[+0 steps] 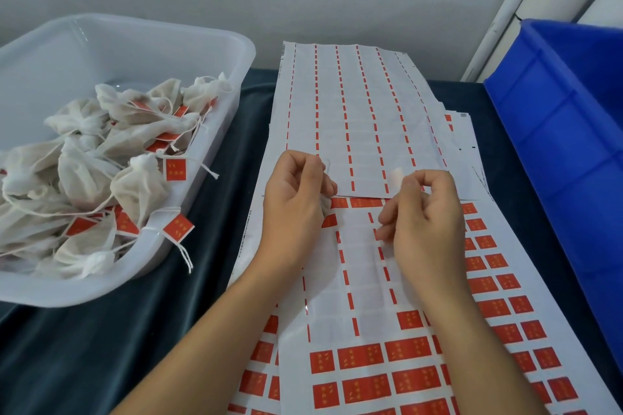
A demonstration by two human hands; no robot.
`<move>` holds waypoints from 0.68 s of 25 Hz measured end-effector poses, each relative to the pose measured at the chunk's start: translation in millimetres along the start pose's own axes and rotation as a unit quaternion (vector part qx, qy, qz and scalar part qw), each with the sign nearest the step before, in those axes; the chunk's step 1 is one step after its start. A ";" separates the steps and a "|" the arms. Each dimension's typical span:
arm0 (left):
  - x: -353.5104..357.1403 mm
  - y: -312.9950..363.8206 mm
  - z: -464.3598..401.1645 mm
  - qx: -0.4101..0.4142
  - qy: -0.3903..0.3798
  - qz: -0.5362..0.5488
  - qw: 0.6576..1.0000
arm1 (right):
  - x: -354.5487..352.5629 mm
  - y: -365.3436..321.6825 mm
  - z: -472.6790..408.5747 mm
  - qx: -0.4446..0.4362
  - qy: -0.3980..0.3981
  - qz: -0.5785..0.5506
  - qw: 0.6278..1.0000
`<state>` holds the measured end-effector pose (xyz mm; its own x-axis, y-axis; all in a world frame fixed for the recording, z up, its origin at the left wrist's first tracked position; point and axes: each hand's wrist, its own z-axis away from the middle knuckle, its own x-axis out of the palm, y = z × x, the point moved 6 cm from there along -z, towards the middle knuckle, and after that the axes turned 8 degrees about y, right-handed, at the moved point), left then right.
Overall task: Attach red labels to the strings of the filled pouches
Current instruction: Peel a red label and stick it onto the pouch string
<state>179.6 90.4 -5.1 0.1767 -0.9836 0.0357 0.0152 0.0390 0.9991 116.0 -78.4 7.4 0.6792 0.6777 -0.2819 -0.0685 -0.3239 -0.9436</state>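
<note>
Pinching a string [326, 163] — both hands [296, 209] [426, 212] — orientation unclear.

Two bare forearms are seen, entering from the lower edge of the view. No sleeve is worn on the visible part of either arm. The left hand [296, 209] and the right hand [426, 222] are uncovered; no glove is worn on them. The fingernails that can be seen are kept short and unpainted.
</note>
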 end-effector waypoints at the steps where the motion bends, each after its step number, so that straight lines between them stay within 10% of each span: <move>1: 1.2 0.4 0.5 0.014 -0.008 -0.007 1.000 | 1.2 0.0 -0.2 0.011 -0.009 -0.021 1.000; 17: 11.3 6.5 8.1 0.099 -0.088 -0.049 0.990 | 11.8 -3.7 0.4 0.055 -0.092 -0.176 0.979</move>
<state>173.7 78.1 1.9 0.0085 -0.9970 -0.0767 -0.1724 -0.0770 0.9820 124.0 -69.0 7.5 0.5332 0.8447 0.0476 0.0618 0.0172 -0.9979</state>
